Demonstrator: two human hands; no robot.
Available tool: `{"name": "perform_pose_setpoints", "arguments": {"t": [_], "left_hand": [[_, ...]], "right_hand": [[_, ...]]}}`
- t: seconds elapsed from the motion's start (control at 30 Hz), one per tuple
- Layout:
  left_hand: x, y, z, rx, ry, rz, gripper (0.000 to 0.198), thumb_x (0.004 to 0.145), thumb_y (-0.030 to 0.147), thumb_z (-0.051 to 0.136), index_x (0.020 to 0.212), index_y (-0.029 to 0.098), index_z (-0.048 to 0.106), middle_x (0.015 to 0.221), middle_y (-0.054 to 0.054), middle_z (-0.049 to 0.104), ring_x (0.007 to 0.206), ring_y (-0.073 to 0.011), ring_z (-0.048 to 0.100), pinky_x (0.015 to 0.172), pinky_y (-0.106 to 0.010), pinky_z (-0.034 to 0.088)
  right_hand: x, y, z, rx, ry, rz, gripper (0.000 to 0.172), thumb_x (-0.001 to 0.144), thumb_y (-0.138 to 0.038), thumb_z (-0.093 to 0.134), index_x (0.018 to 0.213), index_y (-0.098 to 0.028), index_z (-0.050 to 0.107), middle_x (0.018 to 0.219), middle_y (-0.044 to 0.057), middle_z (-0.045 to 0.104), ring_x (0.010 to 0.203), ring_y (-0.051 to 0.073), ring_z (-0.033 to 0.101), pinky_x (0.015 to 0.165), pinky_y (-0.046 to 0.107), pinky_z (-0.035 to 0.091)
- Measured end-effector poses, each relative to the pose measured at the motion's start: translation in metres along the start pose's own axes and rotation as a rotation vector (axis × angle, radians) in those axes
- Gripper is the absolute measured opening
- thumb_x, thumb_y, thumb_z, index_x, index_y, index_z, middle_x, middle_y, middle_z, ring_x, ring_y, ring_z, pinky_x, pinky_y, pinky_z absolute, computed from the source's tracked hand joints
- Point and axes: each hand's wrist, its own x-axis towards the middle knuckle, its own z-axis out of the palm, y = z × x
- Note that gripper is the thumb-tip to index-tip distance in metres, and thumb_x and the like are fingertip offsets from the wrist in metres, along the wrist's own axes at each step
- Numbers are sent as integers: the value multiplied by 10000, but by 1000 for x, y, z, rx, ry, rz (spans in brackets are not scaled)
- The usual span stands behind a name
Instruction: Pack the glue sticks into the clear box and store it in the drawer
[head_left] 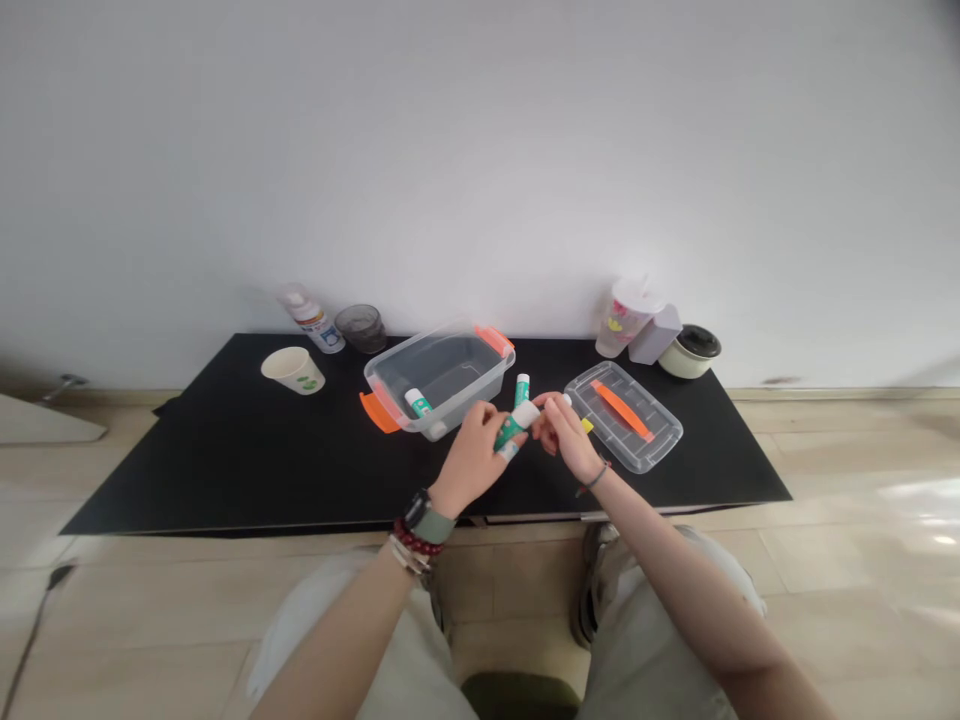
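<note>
My left hand (pixel 474 455) is closed round a green and white glue stick (pixel 516 428), held over the black table (pixel 225 450). My right hand (pixel 568 437) pinches the white cap end of the same stick, and something small and yellow shows just behind it. A second glue stick (pixel 522 388) stands upright on the table just beyond my hands. A third (pixel 418 403) lies inside the clear plastic box (pixel 439 375) with orange latches, to the left of my hands.
The box's clear lid (pixel 624 415) with an orange handle lies to the right. At the back stand a paper cup (pixel 294 370), a small bottle (pixel 311 318), a dark glass bowl (pixel 361 327), a plastic drink cup (pixel 624 318), a grey box (pixel 655 334) and a lidded pot (pixel 690 351).
</note>
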Motion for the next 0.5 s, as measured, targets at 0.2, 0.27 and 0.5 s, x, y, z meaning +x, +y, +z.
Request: {"name": "perform_pose_setpoints", "arguments": {"t": [0.2,0.27,0.5], "left_hand": [[58,-27,-62,-206,272,-266,264,859,415,600,961,172,624,869,-43,614,804,-192,620,747,-309,511],[80,-43,-67,-382,252,-385,344,882,369,574,1177,196,542,922,-43,641,734,-162,651,660,-275,524],[109,-88,-41,-300,-147,-602,621,869,165,473,1469,273,353,1090,-106,669,662,-159,696,570,-252,542]], "right_hand": [[-1,-11,-5,111,63,-71,419,901,-636,441,956,-225,506,629,-58,520,404,65,327,384,211,268],[-2,-11,-6,103,49,-66,417,902,-633,446,954,-224,511,626,-56,518,409,68,330,382,213,260],[-3,-13,-11,92,55,-89,391,914,-608,470,948,-222,525,636,-51,518,411,68,328,386,223,258]]}}
